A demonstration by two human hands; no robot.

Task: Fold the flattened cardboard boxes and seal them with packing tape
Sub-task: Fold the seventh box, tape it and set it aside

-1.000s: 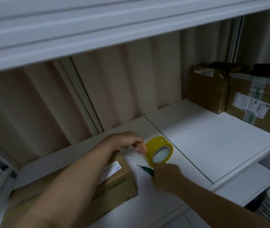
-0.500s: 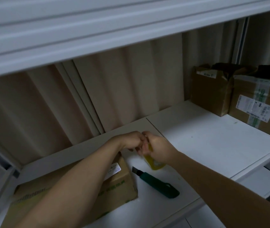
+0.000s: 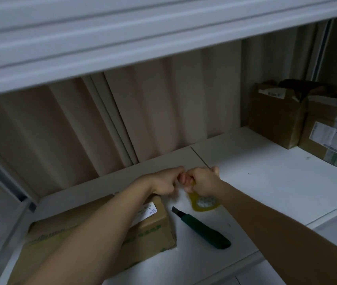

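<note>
While both hands met above the white shelf (image 3: pixel 276 182), the head view showed the right hand (image 3: pixel 203 182) curled round the top of the yellow tape roll (image 3: pixel 203 203), gripping it so that the roll stood on edge with its lower rim at or just above the shelf. Only the roll's lower half and its pale core showed beneath the fingers. The left hand (image 3: pixel 163 182) had its fingers bent in against the right hand's knuckles, fingertips touching at the roll's top; whether it pinched the tape end could not be told, as the spot was hidden and blurred. A green knife (image 3: pixel 201 228) lay flat on the shelf just in front of the roll, its dark blade tip pointing toward the left hand, apart from both hands. Under the left forearm sat a closed box (image 3: pixel 153 233) with green print and a white label, its right edge near the knife. At the shelf's far right stood two more boxes (image 3: pixel 278 118), touching each other, well apart from the hands; the nearer one bore a shipping label and tape. Beige curtain (image 3: pixel 143 112) hung behind the shelf
</note>
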